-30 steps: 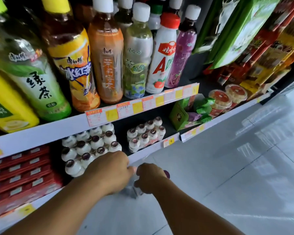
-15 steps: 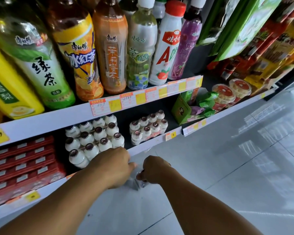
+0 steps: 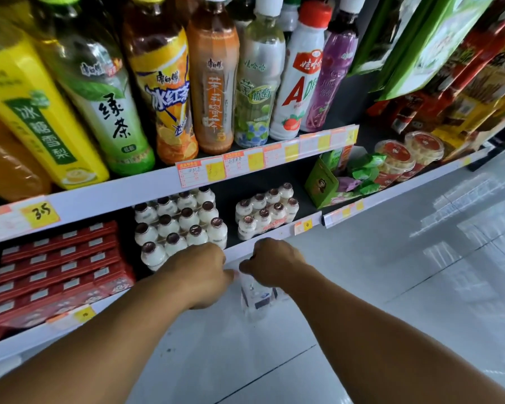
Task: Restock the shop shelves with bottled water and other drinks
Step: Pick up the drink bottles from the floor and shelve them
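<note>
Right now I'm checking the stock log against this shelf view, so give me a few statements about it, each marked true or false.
1. Both hands hold a clear plastic-wrapped pack below the edge of the lower shelf. True: the left hand and right hand grip it at its top.
2. The white bottle with the red cap stands on the lower shelf. False: it stands on the upper shelf, among the tall drinks.
3. Two groups of small white bottles sit on the lower shelf. True: a larger group on the left, a smaller one on the right.
4. The red cartons lie to the right of the small bottles. False: they are stacked to their left.
</note>
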`<state>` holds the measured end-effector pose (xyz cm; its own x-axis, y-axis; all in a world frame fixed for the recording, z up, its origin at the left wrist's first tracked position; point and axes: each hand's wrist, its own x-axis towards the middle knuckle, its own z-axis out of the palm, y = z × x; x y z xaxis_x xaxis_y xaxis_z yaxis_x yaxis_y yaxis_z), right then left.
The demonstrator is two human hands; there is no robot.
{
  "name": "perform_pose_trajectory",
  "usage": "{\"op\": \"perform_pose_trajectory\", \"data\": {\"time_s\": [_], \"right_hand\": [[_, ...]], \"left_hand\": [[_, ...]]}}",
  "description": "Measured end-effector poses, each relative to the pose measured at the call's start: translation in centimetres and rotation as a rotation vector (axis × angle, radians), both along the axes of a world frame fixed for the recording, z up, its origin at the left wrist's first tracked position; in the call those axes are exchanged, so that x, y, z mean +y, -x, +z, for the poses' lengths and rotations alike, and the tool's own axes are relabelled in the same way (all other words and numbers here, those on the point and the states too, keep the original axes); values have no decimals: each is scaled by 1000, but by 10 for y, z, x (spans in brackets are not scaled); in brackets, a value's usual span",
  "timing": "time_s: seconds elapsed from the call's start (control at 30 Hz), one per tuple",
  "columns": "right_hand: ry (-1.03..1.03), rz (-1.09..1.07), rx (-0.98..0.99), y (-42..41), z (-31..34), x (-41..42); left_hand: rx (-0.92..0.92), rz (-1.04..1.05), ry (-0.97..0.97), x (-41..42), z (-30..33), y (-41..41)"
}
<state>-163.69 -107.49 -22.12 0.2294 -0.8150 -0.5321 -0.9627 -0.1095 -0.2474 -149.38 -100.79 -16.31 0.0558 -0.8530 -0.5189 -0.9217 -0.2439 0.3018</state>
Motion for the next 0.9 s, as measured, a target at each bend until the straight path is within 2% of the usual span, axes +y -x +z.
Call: {"op": "perform_pose_trajectory", "data": {"time_s": [0.17, 0.4, 0.5, 0.6, 0.73, 0.9], "right_hand": [[92, 102, -49, -15, 97, -27], [337, 176, -188, -32, 269, -22], [433, 229, -215, -34, 327, -13], [492, 197, -271, -35, 365, -9], [540, 19, -469, -37, 394, -6], [611, -46, -839, -33, 415, 13]], "left_hand": [[121, 74, 14, 0, 45, -7], [441, 100, 112, -6, 150, -18], [403, 126, 189, -11, 181, -26], [441, 145, 263, -12, 210, -30], [549, 173, 342, -4, 242, -33], [765, 213, 421, 5, 280, -36]]}}
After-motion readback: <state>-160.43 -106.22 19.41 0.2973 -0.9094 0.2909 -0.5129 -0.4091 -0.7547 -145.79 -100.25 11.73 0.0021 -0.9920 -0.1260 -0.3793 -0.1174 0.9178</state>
